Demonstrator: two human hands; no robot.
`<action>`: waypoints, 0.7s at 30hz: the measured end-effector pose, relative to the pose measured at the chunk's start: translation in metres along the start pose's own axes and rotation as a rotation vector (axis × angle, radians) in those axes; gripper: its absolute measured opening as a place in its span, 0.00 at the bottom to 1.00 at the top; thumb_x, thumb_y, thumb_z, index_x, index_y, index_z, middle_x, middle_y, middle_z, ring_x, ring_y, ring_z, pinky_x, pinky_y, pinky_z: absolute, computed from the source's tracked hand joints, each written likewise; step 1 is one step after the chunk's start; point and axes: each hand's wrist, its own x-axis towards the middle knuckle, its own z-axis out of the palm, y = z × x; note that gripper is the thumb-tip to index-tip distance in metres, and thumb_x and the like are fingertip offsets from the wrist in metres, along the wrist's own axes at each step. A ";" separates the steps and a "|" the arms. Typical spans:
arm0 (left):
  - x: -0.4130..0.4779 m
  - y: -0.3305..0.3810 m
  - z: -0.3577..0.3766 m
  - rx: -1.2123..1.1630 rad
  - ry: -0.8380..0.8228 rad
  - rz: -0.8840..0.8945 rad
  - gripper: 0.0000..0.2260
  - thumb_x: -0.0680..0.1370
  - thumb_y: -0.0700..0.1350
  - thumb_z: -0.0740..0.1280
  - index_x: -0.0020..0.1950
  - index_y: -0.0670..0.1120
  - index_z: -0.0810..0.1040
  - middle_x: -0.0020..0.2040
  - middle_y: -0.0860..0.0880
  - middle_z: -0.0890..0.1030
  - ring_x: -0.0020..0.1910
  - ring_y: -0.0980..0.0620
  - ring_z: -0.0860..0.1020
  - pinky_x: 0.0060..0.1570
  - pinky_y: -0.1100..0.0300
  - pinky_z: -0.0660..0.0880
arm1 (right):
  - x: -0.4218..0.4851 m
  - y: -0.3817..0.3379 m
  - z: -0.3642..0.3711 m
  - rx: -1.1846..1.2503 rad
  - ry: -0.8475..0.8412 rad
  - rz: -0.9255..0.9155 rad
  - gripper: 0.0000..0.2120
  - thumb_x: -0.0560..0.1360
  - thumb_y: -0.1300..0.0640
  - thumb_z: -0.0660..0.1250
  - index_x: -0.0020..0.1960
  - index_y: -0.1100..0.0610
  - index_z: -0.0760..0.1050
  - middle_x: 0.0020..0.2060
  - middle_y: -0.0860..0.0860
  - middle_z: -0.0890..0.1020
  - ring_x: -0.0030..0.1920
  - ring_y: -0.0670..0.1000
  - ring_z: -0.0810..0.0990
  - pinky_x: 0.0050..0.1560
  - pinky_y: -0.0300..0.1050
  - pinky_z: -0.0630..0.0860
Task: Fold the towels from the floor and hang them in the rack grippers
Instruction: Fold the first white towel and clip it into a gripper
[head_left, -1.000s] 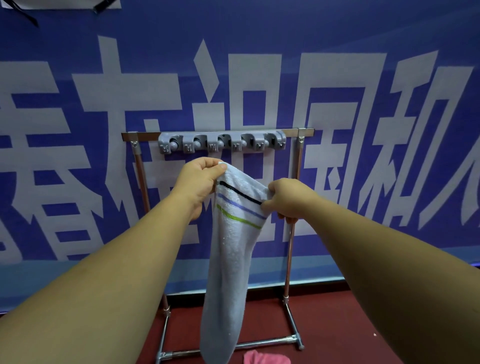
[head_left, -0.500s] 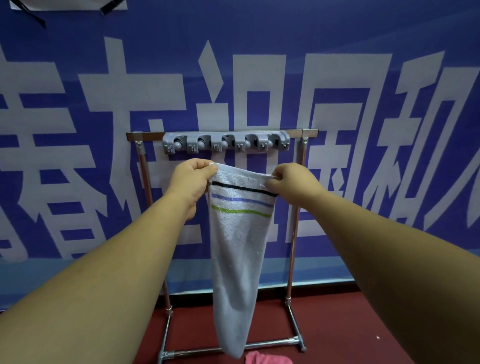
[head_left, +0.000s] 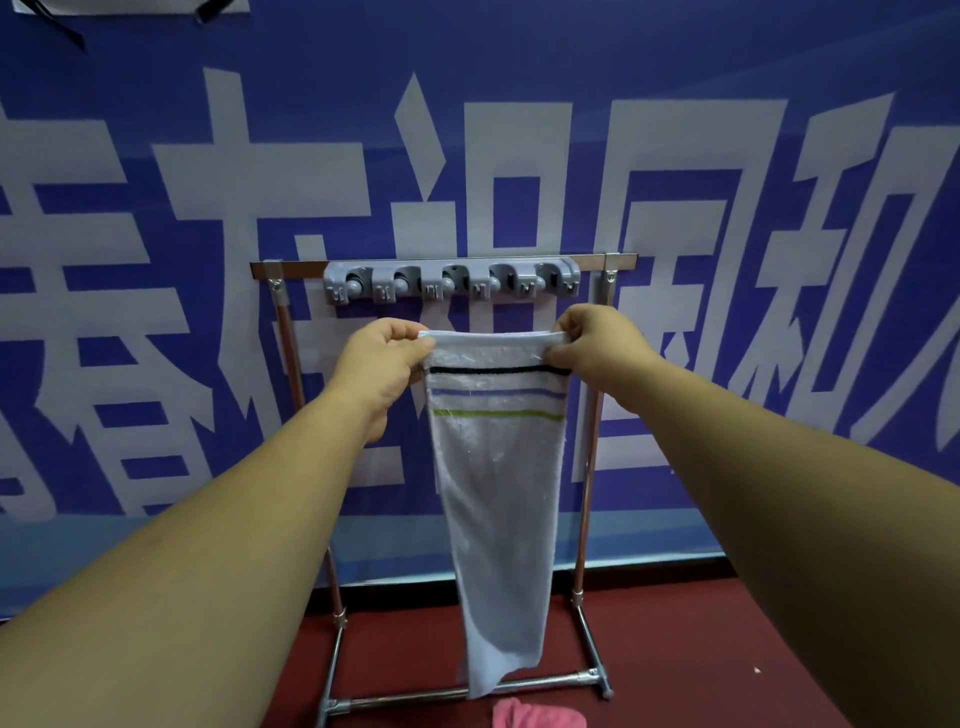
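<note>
Head view: first towel folded lengthwise, not yet hung.

My left hand (head_left: 382, 358) and right hand (head_left: 597, 343) each pinch a top corner of the striped towel (head_left: 496, 467), held taut just below the rack (head_left: 592, 431). All five clips (head_left: 451, 283) look empty. A pink towel (head_left: 535, 716) lies on the floor (head_left: 701, 649); I judge hanging and that second towel remain.

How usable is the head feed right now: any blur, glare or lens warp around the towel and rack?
Head view: the white striped towel, both hands and the grey gripper strip are sharp; lighting is even, with a blue cast and no glare; wide-angle warp stretches the forearms and splays the rack posts.
</note>
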 end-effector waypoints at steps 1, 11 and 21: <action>-0.001 0.000 0.001 0.005 -0.011 -0.001 0.04 0.83 0.39 0.70 0.57 0.43 0.82 0.52 0.44 0.86 0.52 0.46 0.85 0.56 0.52 0.83 | 0.001 0.003 -0.001 0.010 -0.002 0.006 0.08 0.77 0.58 0.75 0.52 0.58 0.78 0.47 0.56 0.84 0.49 0.57 0.83 0.53 0.56 0.84; 0.000 -0.001 0.008 -0.056 0.001 -0.022 0.03 0.83 0.38 0.70 0.56 0.42 0.81 0.56 0.37 0.86 0.50 0.43 0.85 0.59 0.41 0.84 | 0.001 0.006 -0.002 0.292 -0.008 0.028 0.09 0.74 0.57 0.74 0.44 0.52 0.72 0.40 0.54 0.80 0.42 0.55 0.78 0.49 0.61 0.84; -0.011 -0.017 0.001 -0.006 -0.027 -0.038 0.01 0.84 0.38 0.69 0.55 0.43 0.80 0.48 0.44 0.86 0.45 0.48 0.84 0.50 0.49 0.84 | -0.009 0.012 0.005 0.282 -0.069 0.109 0.04 0.79 0.60 0.73 0.53 0.55 0.82 0.51 0.56 0.85 0.53 0.59 0.85 0.52 0.56 0.87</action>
